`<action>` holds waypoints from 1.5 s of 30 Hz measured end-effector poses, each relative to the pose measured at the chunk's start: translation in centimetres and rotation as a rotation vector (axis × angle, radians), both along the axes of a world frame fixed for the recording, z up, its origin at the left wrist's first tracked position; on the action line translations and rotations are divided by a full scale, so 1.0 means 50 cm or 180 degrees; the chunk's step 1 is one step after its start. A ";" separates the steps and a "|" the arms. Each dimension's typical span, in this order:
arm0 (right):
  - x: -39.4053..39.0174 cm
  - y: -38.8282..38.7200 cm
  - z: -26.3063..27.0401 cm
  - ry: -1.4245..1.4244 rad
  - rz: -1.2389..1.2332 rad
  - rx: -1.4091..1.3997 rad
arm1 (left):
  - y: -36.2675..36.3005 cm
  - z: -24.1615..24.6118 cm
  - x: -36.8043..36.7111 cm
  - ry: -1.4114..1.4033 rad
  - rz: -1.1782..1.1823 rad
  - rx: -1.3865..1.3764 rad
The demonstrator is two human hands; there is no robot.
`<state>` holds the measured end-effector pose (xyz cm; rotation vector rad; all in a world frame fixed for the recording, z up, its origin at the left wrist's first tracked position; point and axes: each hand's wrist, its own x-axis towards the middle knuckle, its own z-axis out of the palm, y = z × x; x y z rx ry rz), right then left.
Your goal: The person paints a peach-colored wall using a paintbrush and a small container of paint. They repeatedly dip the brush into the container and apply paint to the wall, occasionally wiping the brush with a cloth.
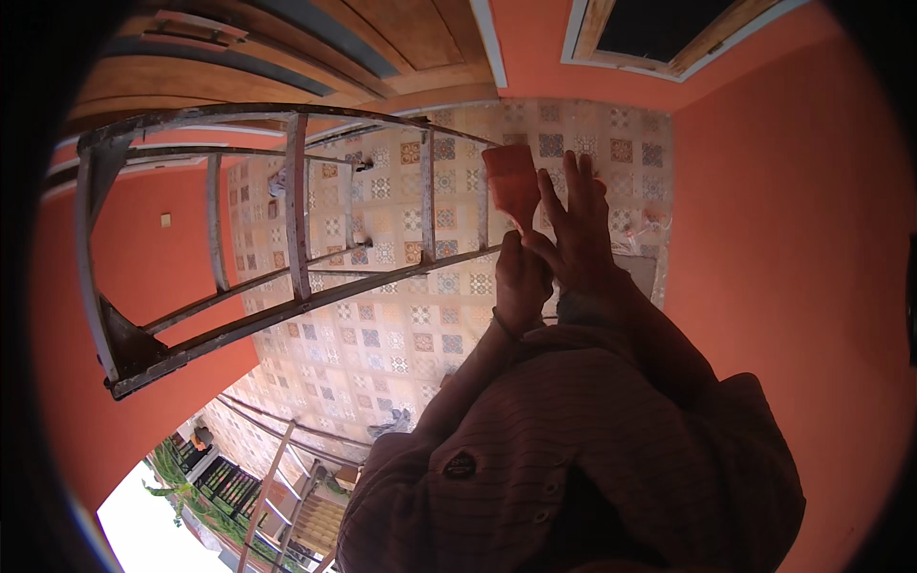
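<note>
A wide flat paintbrush [514, 183] coated in red-orange paint points away from me, its broad end uppermost in the picture. My left hand [521, 276] is closed around its handle. Right beside the brush is my right hand [579, 222], fingers extended and partly apart. Its thumb reaches across to the base of the brush, near my left fist; whether it touches cannot be told. The brush's broad end overlaps the lower part of a metal stepladder [297, 208] in the view.
The paint-marked stepladder fills the left side over a patterned tile floor [444, 283]. An orange wall [774, 286] rises at the right, with a framed window [659, 36] above. Wooden doors [423, 36] are at the top. A second ladder-like frame [266, 494] stands lower left.
</note>
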<state>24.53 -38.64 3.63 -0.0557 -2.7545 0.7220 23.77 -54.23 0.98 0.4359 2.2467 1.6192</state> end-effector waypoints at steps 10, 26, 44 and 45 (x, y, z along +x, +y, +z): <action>0.008 -0.116 -0.028 0.0021 -0.0127 -0.0544 | -0.079 0.021 0.008 -0.0167 0.0216 -0.0008; 0.045 -0.151 -0.079 -0.0253 -0.0635 -0.0705 | -0.096 -0.010 -0.008 0.0194 -0.0767 -0.0181; 0.567 0.471 0.030 0.3808 -0.2617 -0.4886 | 0.155 -0.004 -0.064 -0.2615 -0.1120 -0.0196; 0.599 0.489 0.058 0.4029 -0.2961 -0.4577 | 0.182 -0.006 -0.065 -0.2600 -0.1238 -0.0151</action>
